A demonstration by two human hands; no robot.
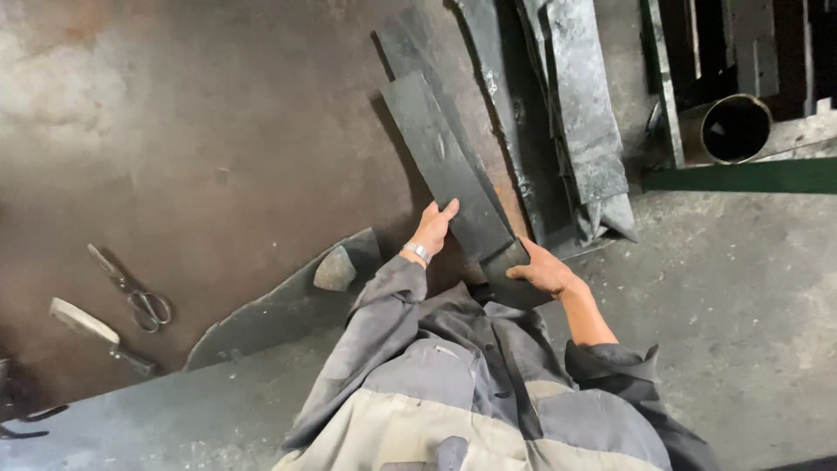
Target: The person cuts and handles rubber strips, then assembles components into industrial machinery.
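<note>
Head camera looks down on a dark, stained metal worktop (218, 131) where a person in a grey work jacket handles a long, flat dark strip (445, 166). Beyond the strip lie more long dark sheets (575, 113), with an open pipe end (735, 128) further off past them. A curved offcut (279, 305) rests beside the strip's near end, on the left. The left hand (433, 228) lies flat with fingers spread along the strip's edge; the right hand (542, 270) pinches its near corner. Well left of the strip sit scissors (131, 292) and a pale-handled tool (96, 331), untouched; the strip looks whole, no cut visible.
</note>
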